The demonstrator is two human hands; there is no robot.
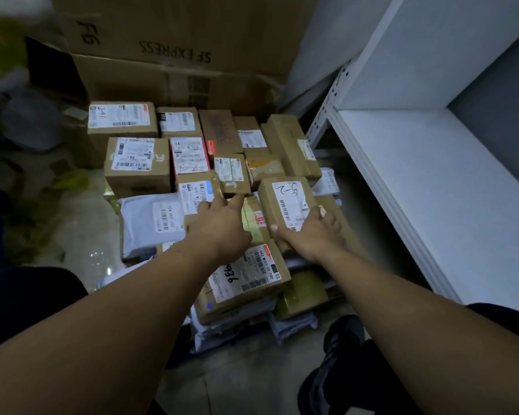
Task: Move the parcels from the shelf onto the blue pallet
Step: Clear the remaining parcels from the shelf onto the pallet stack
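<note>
Parcels point(137, 163): brown boxes and grey bags with printed labels, packed close in rows and partly stacked, low down just left of the shelf. What they rest on is hidden.
Shelf point(417, 175): white boards on a perforated upright at the right of the view; no parcel shows on the board in view.
Right grip point(312, 235): closed on the near end of a box point(288, 199), thumb at its near left corner, fingers curled over its right edge.
Box: brown, white label with handwritten marks, lying tilted on top of the stack at its right side.
Left grip point(219, 223): open, palm down, fingers stretched forward over the parcels mid-stack, just left of the box; forefinger tip touches a small carton.
Grey bag point(144, 223): lies at the left edge of the stack, beside the left grip.
Labelled box point(246, 277): lies under both wrists, atop grey bags at the near end.
Carton point(177, 40): large, printed "SF EXPRESS", stands behind the stack.
Floor point(81, 235): pale, glossy, visible left of the stack.
Shoe point(342, 333): dark, on the floor near the stack's near right corner.
</note>
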